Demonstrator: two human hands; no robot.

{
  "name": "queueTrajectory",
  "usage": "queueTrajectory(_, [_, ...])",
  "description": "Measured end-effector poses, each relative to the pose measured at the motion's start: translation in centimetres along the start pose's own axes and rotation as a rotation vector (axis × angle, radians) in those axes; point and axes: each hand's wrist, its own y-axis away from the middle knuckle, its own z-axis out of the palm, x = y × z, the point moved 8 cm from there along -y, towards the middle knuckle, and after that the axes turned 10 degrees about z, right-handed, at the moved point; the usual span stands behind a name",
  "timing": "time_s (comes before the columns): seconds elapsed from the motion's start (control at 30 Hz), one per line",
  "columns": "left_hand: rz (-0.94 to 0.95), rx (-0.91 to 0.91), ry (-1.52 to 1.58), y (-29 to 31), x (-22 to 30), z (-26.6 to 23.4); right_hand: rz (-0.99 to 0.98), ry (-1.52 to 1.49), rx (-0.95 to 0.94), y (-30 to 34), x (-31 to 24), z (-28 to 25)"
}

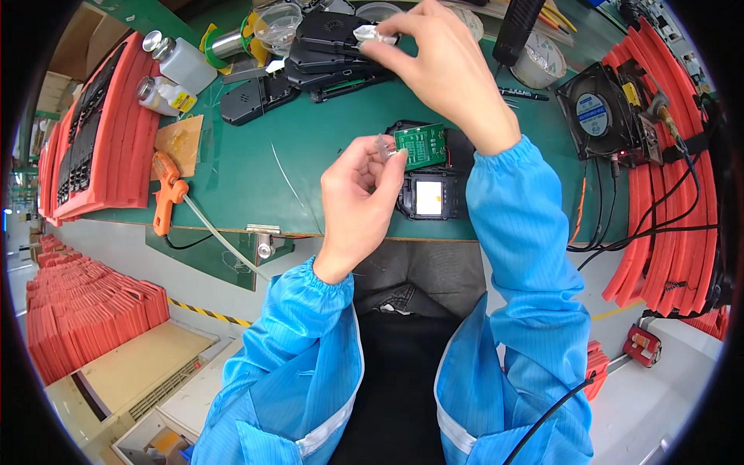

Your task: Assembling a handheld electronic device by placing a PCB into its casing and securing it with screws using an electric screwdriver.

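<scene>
Hands apart, I work above a black case [457, 203] lying right of my left hand [358, 186], whose fingers pinch a green circuit board [422, 147] near its left edge; it looks light, stiff and fragile, best held by the rims. Pinched in my right hand [446, 70], farther forward, a white scrap [372, 33] looks soft and flimsy.

Green-topped workbench [248, 163], metal clip [264, 241] at near edge. Near middle: open black device housing [456, 147], lit screen [428, 198] facing up. Far side: black plastic housings [329, 50] in overlapping pile, solder wire spool [227, 45]. Far left: white dispenser bottle [188, 66], smaller yellow-labelled bottle [177, 98]. Left: brown square sheet [180, 143], orange glue gun [169, 191] overlapping near edge. Right: black pen [525, 94], clear tape roll [539, 63], black axial fan [593, 112] upright.
</scene>
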Motion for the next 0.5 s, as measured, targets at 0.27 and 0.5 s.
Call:
queueTrajectory(0.27, [-0.047,0.005,0.051,-0.1,0.0,-0.2,0.413,-0.203,-0.349,0.0,3.7,-0.5])
queueTrajectory(0.5, [-0.113,0.028,0.074,0.0,-0.4,-0.5,0.494,-0.273,-0.438,1.7,5.1,-1.1])
